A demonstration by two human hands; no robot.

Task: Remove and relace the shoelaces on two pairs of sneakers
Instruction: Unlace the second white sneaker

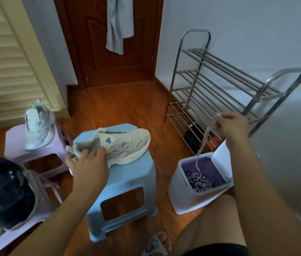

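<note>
Wooden floor (127, 100) runs under everything, with a steel shoe rack (219, 85) standing at two o'clock against the wall. At centre sits a blue stool (127, 182), and the beige sneaker (120, 145) lies on its seat, toe toward two o'clock, heel toward me, no lace in its eyelets. A white bin (186, 196) stands on the floor at four o'clock of the stool, lid up, lined in purple, with dark laces (197, 180) heaped inside.

My left arm comes in from seven o'clock, forearm angled up toward the stool. My left hand (88, 163) is curled round the heel of the beige sneaker, fingers over the collar and thumb beneath, gripping it. My right arm enters from five o'clock and rises steeply. My right hand (232, 126) is raised above the bin, fingers pinched on the top end of a pale shoelace (204, 139), which hangs straight down with its lower end inside the bin.

At ten o'clock a white sneaker (38, 124) stands on a pink stool (16, 145). At eight o'clock a pair of black sneakers (3, 196) rests on a second pink stool; its far side is out of frame.
</note>
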